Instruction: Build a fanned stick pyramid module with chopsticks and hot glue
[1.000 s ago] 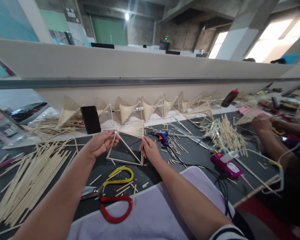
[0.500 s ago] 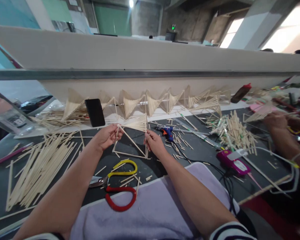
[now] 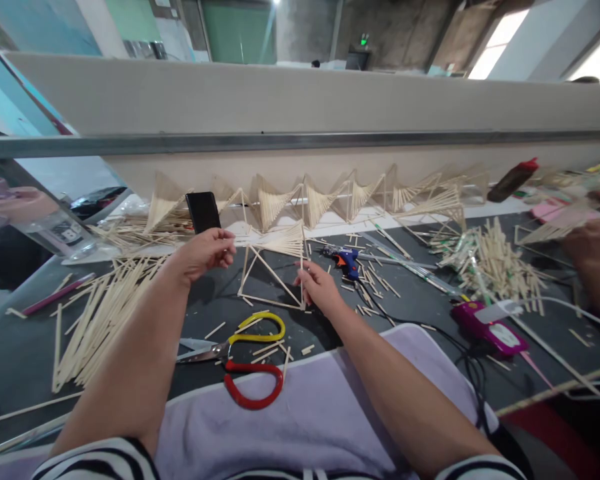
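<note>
A pyramid-like frame of thin wooden sticks (image 3: 273,270), with a fan of sticks across its top, stands on the dark table. My right hand (image 3: 321,285) pinches the frame's upright stick at its right corner. My left hand (image 3: 204,252) hovers just left of the frame with its fingers curled in, apart from the sticks and close to a black phone (image 3: 203,211). Nothing shows in that hand.
Scissors with yellow and red handles (image 3: 250,350) lie near a lilac cloth (image 3: 300,413) on my lap. A blue glue gun (image 3: 347,259) and its cable lie to the right. Stick piles (image 3: 100,313) (image 3: 490,267) flank me. Finished stick shapes (image 3: 330,200) line the wall. A co-worker's hand (image 3: 595,257) is at far right.
My left hand has let go of the frame's left corner and drawn back to the left. The right hand keeps its hold. The view has tilted down a little.
</note>
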### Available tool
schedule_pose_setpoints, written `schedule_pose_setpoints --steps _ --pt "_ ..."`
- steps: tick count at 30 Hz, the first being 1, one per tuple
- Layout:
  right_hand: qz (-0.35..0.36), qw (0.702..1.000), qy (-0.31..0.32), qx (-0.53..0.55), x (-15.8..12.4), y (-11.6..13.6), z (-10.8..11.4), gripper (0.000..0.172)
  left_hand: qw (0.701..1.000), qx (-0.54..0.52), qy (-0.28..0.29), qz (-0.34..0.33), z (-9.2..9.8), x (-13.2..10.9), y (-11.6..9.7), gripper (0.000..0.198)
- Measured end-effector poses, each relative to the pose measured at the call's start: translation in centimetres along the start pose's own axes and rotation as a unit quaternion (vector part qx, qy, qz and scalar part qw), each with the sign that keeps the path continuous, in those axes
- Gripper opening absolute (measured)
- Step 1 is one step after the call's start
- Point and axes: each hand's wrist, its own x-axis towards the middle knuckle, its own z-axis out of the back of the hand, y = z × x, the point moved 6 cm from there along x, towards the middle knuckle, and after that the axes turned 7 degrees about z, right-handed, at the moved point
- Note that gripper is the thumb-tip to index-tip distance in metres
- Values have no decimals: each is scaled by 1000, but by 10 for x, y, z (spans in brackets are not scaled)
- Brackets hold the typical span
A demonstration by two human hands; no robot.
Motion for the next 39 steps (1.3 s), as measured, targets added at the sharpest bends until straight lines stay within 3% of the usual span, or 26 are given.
schedule_pose_setpoints --steps 8,15,20,26,33,36,39 --pt "-21 999 37 -22 -1 -1 -10 33 952 279 83 89 -13 -11 8 25" --pt "-26 998 34 -53 1 0 0 35 911 372 147 100 -30 -35 -7 30" --pt "-28 998 22 -45 2 -1 1 37 878 414 210 113 -47 -56 -5 29" --pt "-35 997 22 -71 -3 -2 4 36 857 453 217 116 -49 -72 -4 22" --pt "41 984 -66 -158 -2 6 21 35 811 537 214 95 -32 -88 4 16" --pt "83 972 -113 -187 -4 14 26 34 817 550 164 57 -9 -92 -16 18" --pt "106 968 -127 -187 -7 17 26 33 832 545 87 50 26 -93 -37 18"
